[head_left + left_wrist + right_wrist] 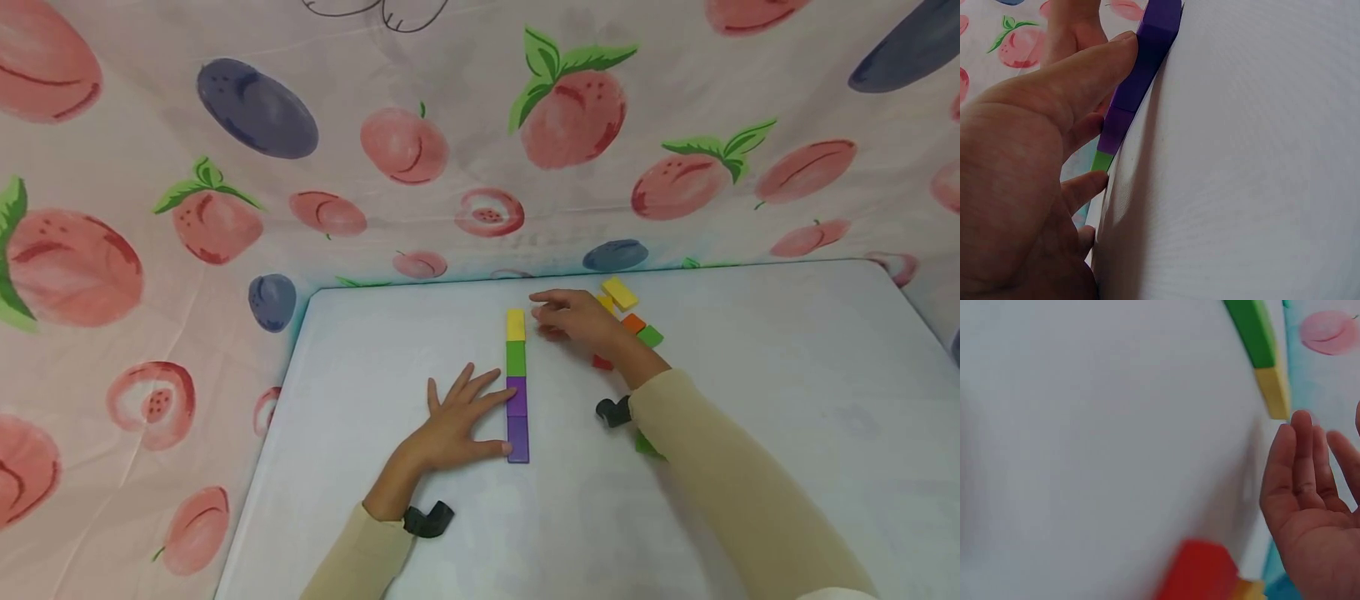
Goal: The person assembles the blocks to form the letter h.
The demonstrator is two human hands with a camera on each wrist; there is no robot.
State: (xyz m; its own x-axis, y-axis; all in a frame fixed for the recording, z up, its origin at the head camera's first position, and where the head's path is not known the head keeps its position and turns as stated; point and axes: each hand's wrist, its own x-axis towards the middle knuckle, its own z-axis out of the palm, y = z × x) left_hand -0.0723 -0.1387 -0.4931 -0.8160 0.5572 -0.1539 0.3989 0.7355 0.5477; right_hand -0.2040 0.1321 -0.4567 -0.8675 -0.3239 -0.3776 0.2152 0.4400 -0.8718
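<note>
Four blocks lie end to end in a straight line on the table: a yellow block (515, 325) at the far end, a green block (516, 358), a purple block (517, 406) and a bluish-purple block (518, 440) nearest me. With fingers spread, my left hand (450, 427) touches the line from its left side. Its thumb rests against the bluish-purple block (1152, 53), and its index finger reaches the purple one. My right hand (579, 320), fingers extended and holding nothing, hovers just right of the yellow block (1274, 394).
Beyond my right wrist lie loose blocks: yellow (619, 293), orange (633, 322), green (651, 336) and red (602, 362). Another green block (647, 447) is partly hidden by the right sleeve. A fruit-patterned cloth (450, 75) hangs behind the white table (360, 350).
</note>
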